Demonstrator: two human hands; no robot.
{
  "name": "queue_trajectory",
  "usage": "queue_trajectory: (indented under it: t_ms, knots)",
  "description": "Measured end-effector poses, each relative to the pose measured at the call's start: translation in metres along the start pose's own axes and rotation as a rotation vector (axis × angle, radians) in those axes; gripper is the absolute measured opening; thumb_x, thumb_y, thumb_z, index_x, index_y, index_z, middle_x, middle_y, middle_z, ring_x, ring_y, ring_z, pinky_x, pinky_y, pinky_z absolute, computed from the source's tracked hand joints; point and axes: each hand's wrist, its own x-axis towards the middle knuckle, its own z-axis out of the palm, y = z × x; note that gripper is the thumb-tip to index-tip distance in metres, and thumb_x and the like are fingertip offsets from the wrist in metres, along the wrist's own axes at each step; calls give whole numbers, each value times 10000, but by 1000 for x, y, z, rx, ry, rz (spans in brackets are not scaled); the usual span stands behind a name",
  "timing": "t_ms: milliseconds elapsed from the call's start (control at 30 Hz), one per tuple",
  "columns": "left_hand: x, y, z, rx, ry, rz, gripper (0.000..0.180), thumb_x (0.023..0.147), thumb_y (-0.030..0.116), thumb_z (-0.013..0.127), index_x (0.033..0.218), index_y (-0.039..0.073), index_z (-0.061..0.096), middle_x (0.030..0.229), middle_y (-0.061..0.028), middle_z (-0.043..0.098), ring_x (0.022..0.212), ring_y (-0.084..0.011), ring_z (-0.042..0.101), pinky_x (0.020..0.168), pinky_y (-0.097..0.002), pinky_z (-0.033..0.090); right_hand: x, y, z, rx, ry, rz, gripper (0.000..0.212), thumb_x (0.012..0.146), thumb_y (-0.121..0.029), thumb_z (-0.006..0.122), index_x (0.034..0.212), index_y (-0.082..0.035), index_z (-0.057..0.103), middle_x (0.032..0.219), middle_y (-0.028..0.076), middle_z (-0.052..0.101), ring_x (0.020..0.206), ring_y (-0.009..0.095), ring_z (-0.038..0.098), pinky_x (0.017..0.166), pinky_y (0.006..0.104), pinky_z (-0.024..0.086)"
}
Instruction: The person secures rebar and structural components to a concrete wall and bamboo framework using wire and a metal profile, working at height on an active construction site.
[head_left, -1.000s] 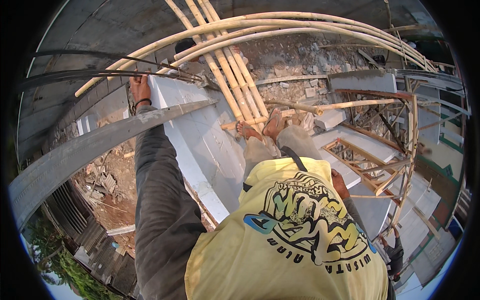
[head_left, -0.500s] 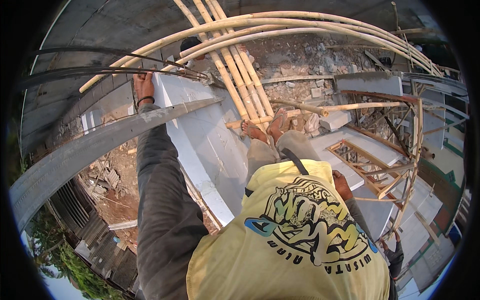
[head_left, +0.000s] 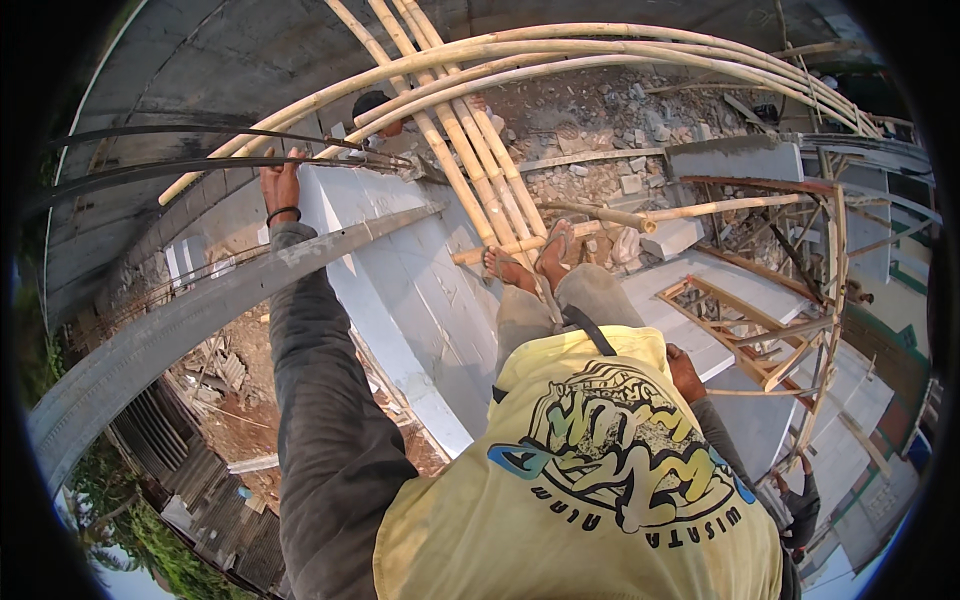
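My left arm reaches forward in a dark sleeve, and my left hand is at thin dark metal bars that run in from the left. Its fingers are around the lower bar, one fingertip rising above it. Just beneath that hand is the corner of a pale block wall. A long grey beam crosses over my left forearm. My right hand hangs low beside my yellow shirt; its fingers are partly hidden, and nothing can be made out in it.
My sandalled feet stand by crossing bamboo poles. A person's head shows behind the bamboo. Rubble lies below, ahead. On the right are a wooden frame and scaffold poles; another person is at lower right.
My left hand has shifted slightly left and down, its fingers looser and one raised. The lower metal bar now sits lower and farther from the upper one. My right hand stays at my side.
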Motion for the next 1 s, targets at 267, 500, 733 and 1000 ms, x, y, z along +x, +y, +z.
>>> queue_trajectory:
  t_ms: [267,500,733,1000]
  knots:
    - [-6,17,6,-136,48,-63,668,801,195,728,1303,-110,410,816,-80,693,786,-119,640,769,-223,468,23,10,-10,47,0,147,221,916,-109,516,1087,-23,625,914,41,671,775,94,558,742,245,462]
    - [-7,16,-8,-193,26,-42,713,801,43,680,1371,-95,275,941,-107,709,877,-115,640,821,-232,477,24,-17,4,-8,6,124,270,947,-206,520,1087,-4,631,936,76,685,803,124,579,771,274,468]
    - [-17,34,-2,-354,10,-113,711,774,-37,667,1364,-60,272,1009,-138,686,916,-154,643,832,-257,486,42,25,-2,-40,15,117,261,937,-206,512,1047,-7,641,889,104,684,809,139,582,784,297,468]
    - [-24,23,-21,-44,93,-77,679,795,37,682,1352,-56,305,1009,-132,685,938,-177,629,863,-268,466,43,24,-7,-1,-57,-42,144,892,-80,559,1005,0,597,921,55,653,831,113,562,763,266,479]
